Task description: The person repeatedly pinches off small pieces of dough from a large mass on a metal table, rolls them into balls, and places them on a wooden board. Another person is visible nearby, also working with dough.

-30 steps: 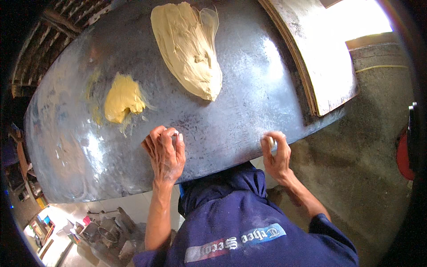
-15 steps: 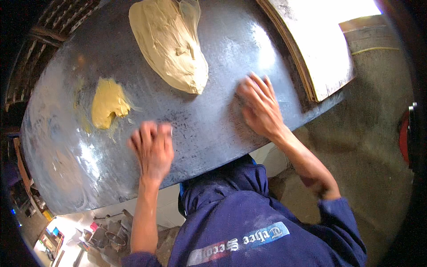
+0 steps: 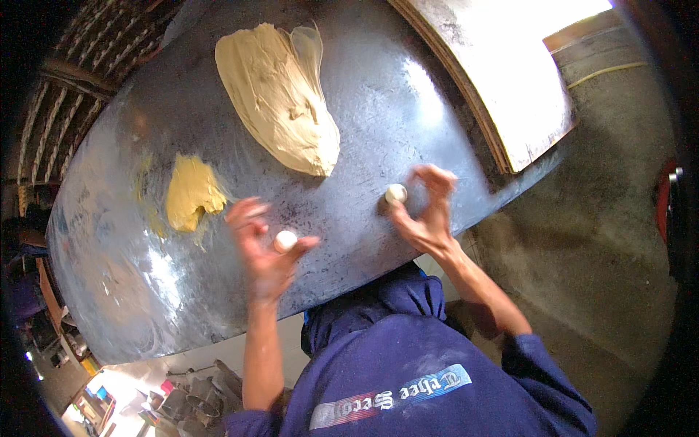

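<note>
My left hand (image 3: pixel 266 251) hovers over the near part of the dark metal table (image 3: pixel 349 218), its fingers spread and blurred. A small round pale dough ball (image 3: pixel 286 241) sits beside its thumb. To the right, my right hand (image 3: pixel 429 211) is open as well, thumb and fingers apart. Another pale dough ball (image 3: pixel 396 194) lies at the tip of its thumb. I cannot tell whether either ball is touched by the hand or only rests on the table.
A large slab of smooth pale dough (image 3: pixel 280 95) lies on the far middle of the table. Left of it is a lump of yellow fat-like paste (image 3: pixel 193 193). A white-topped wooden board (image 3: pixel 510 87) covers the right side. Racks (image 3: pixel 69 116) stand at far left.
Both hands were cupped palm down on the table; now they have opened and turned, uncovering a dough ball at each. My right hand has come nearer. The view has shifted slightly.
</note>
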Tool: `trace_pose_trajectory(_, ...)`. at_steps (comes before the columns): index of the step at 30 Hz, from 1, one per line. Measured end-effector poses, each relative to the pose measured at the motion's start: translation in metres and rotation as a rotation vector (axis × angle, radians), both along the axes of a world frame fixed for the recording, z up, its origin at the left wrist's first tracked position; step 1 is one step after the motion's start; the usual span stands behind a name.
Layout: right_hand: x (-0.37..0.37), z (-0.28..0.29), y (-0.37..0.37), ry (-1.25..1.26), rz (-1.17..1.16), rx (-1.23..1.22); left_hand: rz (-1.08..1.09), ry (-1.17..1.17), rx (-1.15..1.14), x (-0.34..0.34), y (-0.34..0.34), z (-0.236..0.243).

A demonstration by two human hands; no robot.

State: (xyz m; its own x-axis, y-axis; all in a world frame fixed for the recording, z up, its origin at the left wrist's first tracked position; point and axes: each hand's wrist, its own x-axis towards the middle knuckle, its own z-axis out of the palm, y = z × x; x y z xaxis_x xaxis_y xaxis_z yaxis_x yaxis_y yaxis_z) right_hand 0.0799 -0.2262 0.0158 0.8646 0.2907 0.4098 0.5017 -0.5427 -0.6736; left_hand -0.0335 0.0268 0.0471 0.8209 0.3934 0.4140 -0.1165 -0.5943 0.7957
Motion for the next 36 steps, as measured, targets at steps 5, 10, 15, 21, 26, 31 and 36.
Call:
trace_pose_trajectory(5,-0.004,0.028,-0.013,0.035,0.170,-0.098,0.238,-0.083,-0.310,-0.006,0.004,0.007)
trace_pose_trajectory(10,0.008,0.071,0.038,0.315,0.677,0.101,-0.061,0.008,-0.307,0.025,-0.035,0.038)
trace_pose_trajectory(15,0.046,0.094,0.100,-0.447,0.816,0.134,0.274,-0.097,-0.290,0.022,-0.024,0.077)
trace_pose_trajectory(21,0.075,0.053,0.137,-0.361,0.565,-0.415,0.715,-0.237,-0.026,-0.033,0.030,0.122)
trace_pose_trajectory(26,-0.016,0.028,0.118,-0.105,0.978,-0.280,0.571,0.077,-0.092,-0.017,0.039,0.035)
trace_pose_trajectory(31,-0.005,0.025,0.005,0.072,0.540,-0.512,0.076,0.548,0.090,-0.046,-0.038,0.005)
trace_pose_trajectory(36,0.028,0.011,0.004,-0.193,0.508,-0.485,0.181,0.381,0.457,-0.021,-0.015,0.000)
